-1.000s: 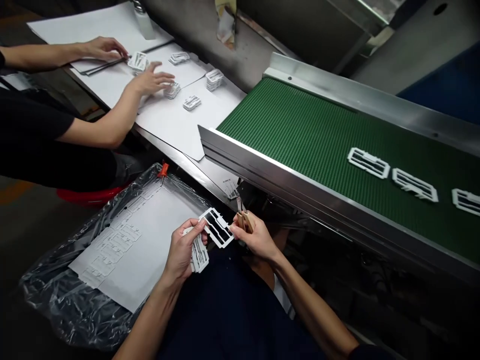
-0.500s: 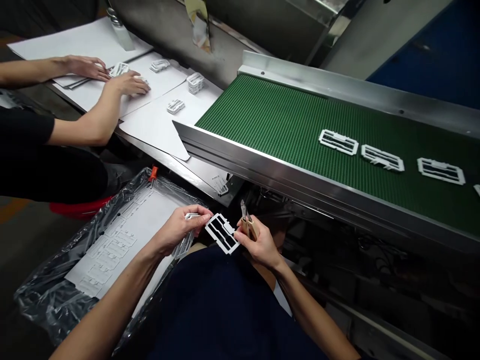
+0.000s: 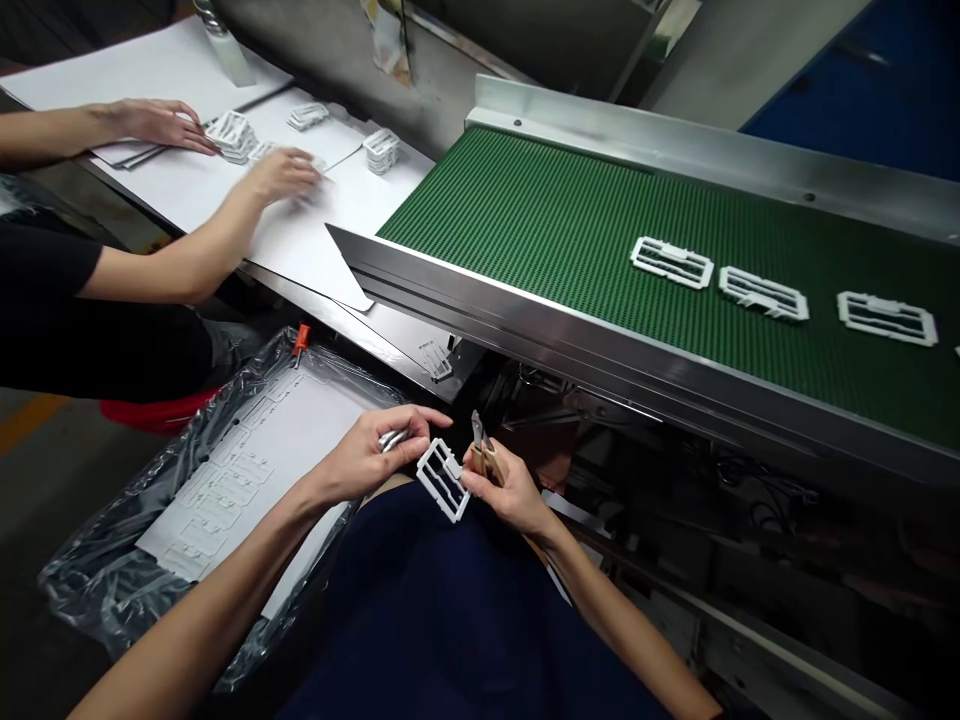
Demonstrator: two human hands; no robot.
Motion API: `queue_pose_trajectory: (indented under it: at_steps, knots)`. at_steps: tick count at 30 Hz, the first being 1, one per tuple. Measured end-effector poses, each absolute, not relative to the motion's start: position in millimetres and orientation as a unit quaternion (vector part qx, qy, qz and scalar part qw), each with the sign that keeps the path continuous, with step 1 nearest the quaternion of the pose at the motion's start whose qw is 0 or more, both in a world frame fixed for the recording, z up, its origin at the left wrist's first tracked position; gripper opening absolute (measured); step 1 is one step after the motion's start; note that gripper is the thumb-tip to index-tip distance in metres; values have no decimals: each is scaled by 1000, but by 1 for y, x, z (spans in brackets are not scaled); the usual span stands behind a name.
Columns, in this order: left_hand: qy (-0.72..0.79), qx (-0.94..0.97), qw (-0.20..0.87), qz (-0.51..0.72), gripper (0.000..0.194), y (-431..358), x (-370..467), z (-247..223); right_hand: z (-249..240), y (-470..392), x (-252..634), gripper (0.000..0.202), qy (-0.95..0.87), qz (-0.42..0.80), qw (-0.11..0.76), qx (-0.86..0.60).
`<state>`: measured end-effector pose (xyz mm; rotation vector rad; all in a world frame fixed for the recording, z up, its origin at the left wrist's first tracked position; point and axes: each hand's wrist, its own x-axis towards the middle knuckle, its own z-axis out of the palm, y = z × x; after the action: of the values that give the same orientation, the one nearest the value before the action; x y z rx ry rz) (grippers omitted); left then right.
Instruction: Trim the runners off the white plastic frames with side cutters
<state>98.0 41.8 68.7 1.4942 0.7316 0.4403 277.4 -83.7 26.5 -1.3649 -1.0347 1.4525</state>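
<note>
My left hand is closed around some white plastic frames, mostly hidden behind the fingers. Its index finger is stretched out, and the thumb tip is at the upper left corner of another white plastic frame. That frame hangs tilted over my lap, its right edge pinched by my right hand. The same right hand also holds a pair of nippers with tan handles, jaws pointing up.
White frames lie on a green conveyor belt with a metal side rail. A co-worker's hands are among stacked frames on a paper-covered table. A plastic-lined box with an orange-handled tool stands at left.
The frame between my hands has turned steeper and shifted slightly down. My left index finger has straightened away from it. The co-worker's nearer hand has moved right and a stack beside it is uncovered.
</note>
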Motion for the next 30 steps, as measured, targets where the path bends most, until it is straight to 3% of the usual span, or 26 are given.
queue_pose_trajectory:
  at_steps: [8,14,20,30]
  knots:
    - [273,608,740,93,18,12,101,74,42,-111,283,17,-517,536,319,-586]
    - [283,635,715,74,15,11,107,75,85,-113,320,37,-642,417,198,-613]
    - [270,670,689,56,16,14,109,75,114,-100,326,37,-708,337,33,-620]
    - [268,704,655,61,13,11,112,80,129,-81,324,29,-773,267,-57,-573]
